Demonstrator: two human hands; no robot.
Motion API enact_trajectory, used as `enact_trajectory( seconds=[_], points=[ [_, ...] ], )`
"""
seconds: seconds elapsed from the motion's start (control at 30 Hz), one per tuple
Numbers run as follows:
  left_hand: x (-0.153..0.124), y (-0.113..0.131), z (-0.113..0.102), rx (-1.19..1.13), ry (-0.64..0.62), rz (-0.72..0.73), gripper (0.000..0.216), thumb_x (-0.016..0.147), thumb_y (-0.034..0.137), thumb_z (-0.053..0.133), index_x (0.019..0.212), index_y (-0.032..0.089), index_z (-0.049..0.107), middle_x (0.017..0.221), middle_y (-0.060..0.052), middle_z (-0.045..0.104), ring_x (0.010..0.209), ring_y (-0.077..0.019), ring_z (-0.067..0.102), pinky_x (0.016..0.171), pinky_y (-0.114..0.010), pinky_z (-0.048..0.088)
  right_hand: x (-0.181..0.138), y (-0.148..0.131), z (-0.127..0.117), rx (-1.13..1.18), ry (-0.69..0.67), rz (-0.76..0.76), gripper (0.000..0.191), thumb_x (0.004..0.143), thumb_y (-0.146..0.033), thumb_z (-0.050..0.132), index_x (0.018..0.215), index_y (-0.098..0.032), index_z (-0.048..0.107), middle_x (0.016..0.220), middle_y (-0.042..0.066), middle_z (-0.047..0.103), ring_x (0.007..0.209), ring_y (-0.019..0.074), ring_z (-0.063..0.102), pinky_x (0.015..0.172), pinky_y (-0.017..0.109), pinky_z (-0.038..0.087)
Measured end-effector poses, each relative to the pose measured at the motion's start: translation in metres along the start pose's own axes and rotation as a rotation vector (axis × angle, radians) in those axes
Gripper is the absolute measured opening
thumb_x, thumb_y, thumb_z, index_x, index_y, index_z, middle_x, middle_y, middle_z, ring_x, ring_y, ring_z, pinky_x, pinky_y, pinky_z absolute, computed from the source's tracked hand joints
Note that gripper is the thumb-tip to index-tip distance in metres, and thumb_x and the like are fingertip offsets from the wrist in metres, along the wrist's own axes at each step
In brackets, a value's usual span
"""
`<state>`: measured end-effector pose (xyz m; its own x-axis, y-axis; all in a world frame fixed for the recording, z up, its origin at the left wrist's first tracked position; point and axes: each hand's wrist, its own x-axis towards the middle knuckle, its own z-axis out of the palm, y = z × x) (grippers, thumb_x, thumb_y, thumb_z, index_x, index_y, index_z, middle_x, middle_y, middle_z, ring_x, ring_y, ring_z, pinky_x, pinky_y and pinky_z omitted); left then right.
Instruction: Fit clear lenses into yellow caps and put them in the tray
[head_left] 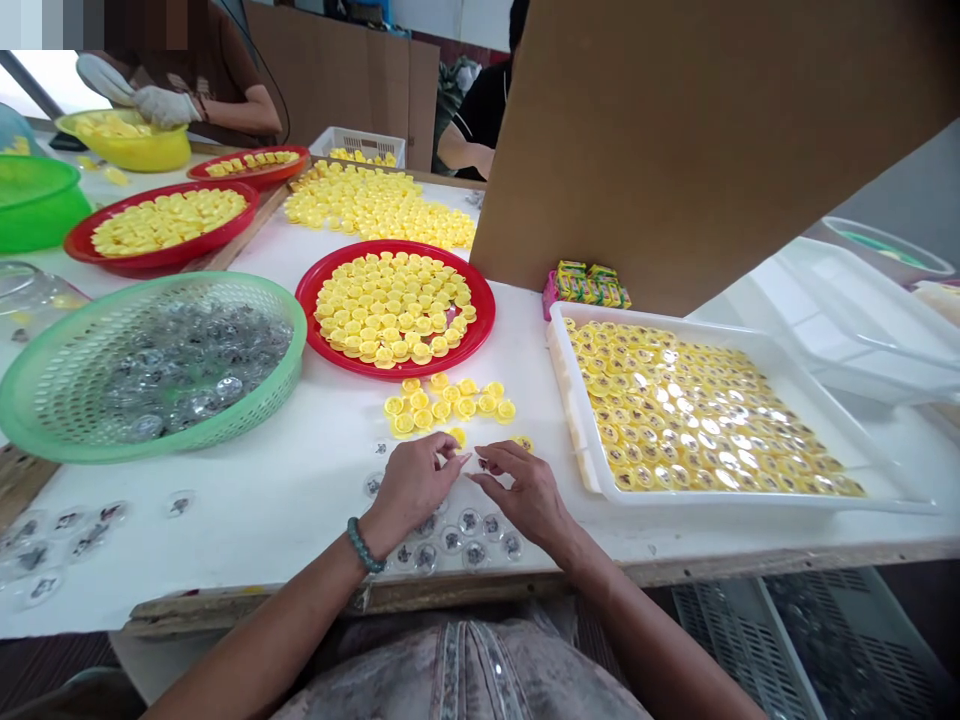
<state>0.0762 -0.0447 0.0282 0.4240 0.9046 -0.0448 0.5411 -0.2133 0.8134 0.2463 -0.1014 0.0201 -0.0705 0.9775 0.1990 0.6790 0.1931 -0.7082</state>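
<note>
While both hands work close to the front edge of the white tabletop (300, 490), the bigger things lie beyond them. A white tray (577, 440) on the right is packed with glossy yellow pieces under clear covers. A green basket (45, 400) near the left edge holds a heap of clear domes (187, 360). A round red tray (311, 290) at the middle is full of flat yellow caps (390, 305). Loose caps (442, 405), small yellow discs with raised rims, lie in a cluster just past the fingertips, between the red tray and the hands. Loose domes (471, 522), tiny see-through bubbles with a dark speck inside, lie in rows under and between the wrists at the front edge. The left hand (412, 485) is curled, with thumb and forefinger pinched on a small piece (471, 462) that is pale and mostly hidden. The right hand (529, 495) has its fingers bent, the tips at that same piece; whether it grips I cannot tell.
</note>
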Motion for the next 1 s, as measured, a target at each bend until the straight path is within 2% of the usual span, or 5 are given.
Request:
enact_trajectory(
  seconds=[0.07, 0.2, 0.33, 0.53, 1.0],
  points=[
    [0.006, 0.004, 0.001, 0.295, 0.075, 0.068, 0.019, 0.081, 0.024, 0.064, 0.098, 0.016, 0.059, 0.093, -0.006, 0.062, 0.084, -0.0226, 0.058, 0.072, -0.029, 0.043, -0.001, 0.004, -0.005, -0.035, 0.008, 0.026, 0.028, 0.079, -0.021, 0.064, 0.107, -0.02, 0.061, 0.094, 0.005, 0.062, 0.076, 0.0144, 0.059, 0.056, 0.022, 0.049],
    [0.019, 0.003, 0.008, 0.526, -0.042, 0.14, 0.022, 0.079, 0.013, 0.063, 0.1, 0.014, 0.056, 0.097, -0.008, 0.059, 0.088, -0.0241, 0.057, 0.073, -0.03, 0.043, -0.001, 0.01, -0.015, -0.089, -0.012, 0.025, 0.028, 0.08, -0.02, 0.062, 0.108, -0.021, 0.06, 0.1, 0.006, 0.062, 0.085, 0.0169, 0.06, 0.063, 0.025, 0.052],
    [0.022, -0.005, 0.014, 0.302, -0.15, 0.224, 0.019, 0.076, 0.006, 0.06, 0.089, 0.02, 0.059, 0.085, -0.001, 0.062, 0.08, -0.0197, 0.058, 0.069, -0.027, 0.041, 0.007, 0.013, -0.023, -0.111, -0.093, -0.037, 0.028, 0.08, -0.016, 0.062, 0.108, -0.02, 0.061, 0.099, 0.006, 0.063, 0.087, 0.0167, 0.061, 0.072, 0.027, 0.05],
    [0.019, -0.012, 0.019, -0.076, -0.203, 0.127, 0.03, 0.074, 0.016, 0.064, 0.1, 0.022, 0.05, 0.081, 0.003, 0.065, 0.061, -0.0158, 0.055, 0.057, -0.025, 0.038, 0.024, 0.016, -0.02, -0.155, -0.293, -0.181, 0.025, 0.078, -0.009, 0.061, 0.1, -0.018, 0.065, 0.09, 0.005, 0.065, 0.086, 0.0161, 0.061, 0.077, 0.026, 0.046],
    [0.023, -0.019, 0.025, -0.27, -0.167, 0.015, 0.042, 0.065, 0.007, 0.07, 0.098, 0.021, 0.047, 0.075, 0.003, 0.066, 0.067, -0.0168, 0.061, 0.062, -0.025, 0.042, 0.024, 0.009, -0.016, -0.382, -0.416, -0.37, 0.013, 0.085, -0.006, 0.052, 0.088, -0.014, 0.062, 0.082, 0.006, 0.06, 0.081, 0.0159, 0.054, 0.069, 0.025, 0.042]
  ],
)
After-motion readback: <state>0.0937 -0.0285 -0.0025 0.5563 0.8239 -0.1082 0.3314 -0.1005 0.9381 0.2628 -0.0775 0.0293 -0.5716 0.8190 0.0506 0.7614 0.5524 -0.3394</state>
